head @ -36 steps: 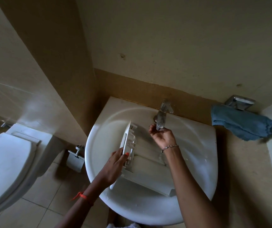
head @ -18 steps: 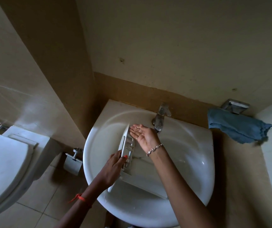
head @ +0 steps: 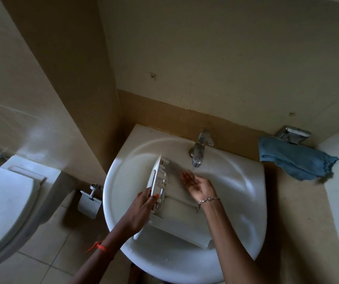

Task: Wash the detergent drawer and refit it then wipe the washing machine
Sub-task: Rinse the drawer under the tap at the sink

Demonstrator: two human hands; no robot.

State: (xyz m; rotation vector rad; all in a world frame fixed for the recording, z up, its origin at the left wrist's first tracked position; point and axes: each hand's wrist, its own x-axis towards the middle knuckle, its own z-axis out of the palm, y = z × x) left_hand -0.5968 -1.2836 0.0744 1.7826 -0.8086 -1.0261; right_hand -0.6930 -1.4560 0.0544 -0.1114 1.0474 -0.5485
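The white detergent drawer (head: 158,181) stands on edge inside the white washbasin (head: 244,203), its compartment side facing right. My left hand (head: 142,210) grips its lower left edge with the thumb on top. A flat white part of the drawer (head: 176,228) lies across the basin below it. My right hand (head: 195,182) is cupped palm up just under the chrome tap (head: 198,148), holding nothing, a hand's width right of the drawer.
A blue cloth (head: 293,158) hangs over the counter ledge at right beside a chrome holder (head: 292,133). A white toilet (head: 4,201) stands at left, a paper holder (head: 88,203) on the wall between it and the basin.
My right hand left the tap spout, swung palm up close to the drawer, then moved back right under the spout. My left hand keeps the drawer upright in the same place.
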